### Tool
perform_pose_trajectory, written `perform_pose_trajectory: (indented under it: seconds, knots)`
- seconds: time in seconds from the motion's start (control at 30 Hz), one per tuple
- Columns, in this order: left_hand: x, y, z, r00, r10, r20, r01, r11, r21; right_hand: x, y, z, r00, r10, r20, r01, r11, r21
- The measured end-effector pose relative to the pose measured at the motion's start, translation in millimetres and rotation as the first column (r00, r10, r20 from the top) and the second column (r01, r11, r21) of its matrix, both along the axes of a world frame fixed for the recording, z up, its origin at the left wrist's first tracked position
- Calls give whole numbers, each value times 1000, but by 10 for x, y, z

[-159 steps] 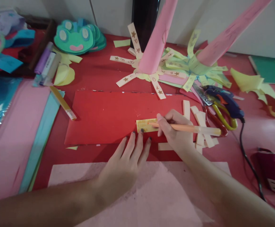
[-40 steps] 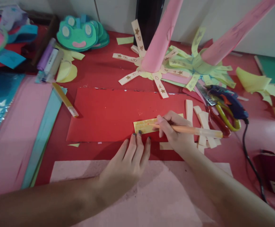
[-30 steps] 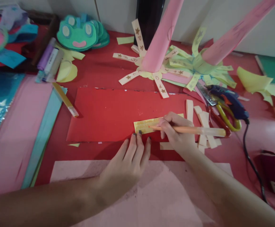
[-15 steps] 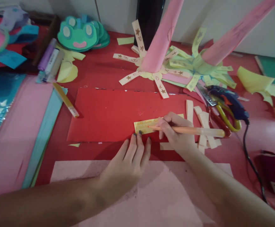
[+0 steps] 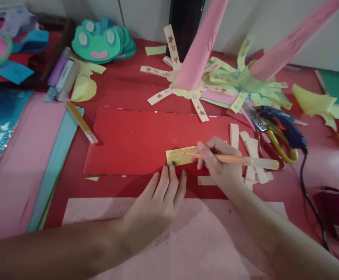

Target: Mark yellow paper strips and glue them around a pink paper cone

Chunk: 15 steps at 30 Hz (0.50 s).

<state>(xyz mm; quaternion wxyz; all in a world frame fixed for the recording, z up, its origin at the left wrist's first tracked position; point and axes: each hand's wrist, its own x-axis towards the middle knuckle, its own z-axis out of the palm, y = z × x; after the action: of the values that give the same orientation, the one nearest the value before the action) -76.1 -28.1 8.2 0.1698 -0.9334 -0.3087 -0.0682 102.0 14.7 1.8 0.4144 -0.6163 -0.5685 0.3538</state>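
My right hand point(image 5: 220, 163) is closed around an orange felt-tip pen point(image 5: 245, 160), its tip against a yellow paper strip point(image 5: 178, 155). Orange marks run across the strip, whose right part is hidden behind this hand. With fingers stretched out, my left hand point(image 5: 158, 198) presses fingertips on the strip's lower left edge. Beneath the strip lies a red card sheet point(image 5: 128, 144). Pale paper strips point(image 5: 252, 151) are scattered just right of my right hand.
Pink paper cones point(image 5: 200, 50) with lettered strips stand at the back. Scissors point(image 5: 274, 144) and a blue glue gun point(image 5: 284, 122) with a cord lie at right. Green frog cut-outs point(image 5: 99, 42), markers point(image 5: 64, 74) and a yellow pen point(image 5: 82, 123) are at left.
My right hand and the pen have shifted slightly right and up along the strip. My left hand stays in place.
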Motion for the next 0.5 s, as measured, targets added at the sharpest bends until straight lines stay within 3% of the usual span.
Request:
perform_pose_trajectory:
  seconds: [0.5]
  knots:
    - [8, 8, 7, 1000, 1, 8, -1, 1000, 17, 0, 2, 29, 999, -13, 51, 14, 1000, -21]
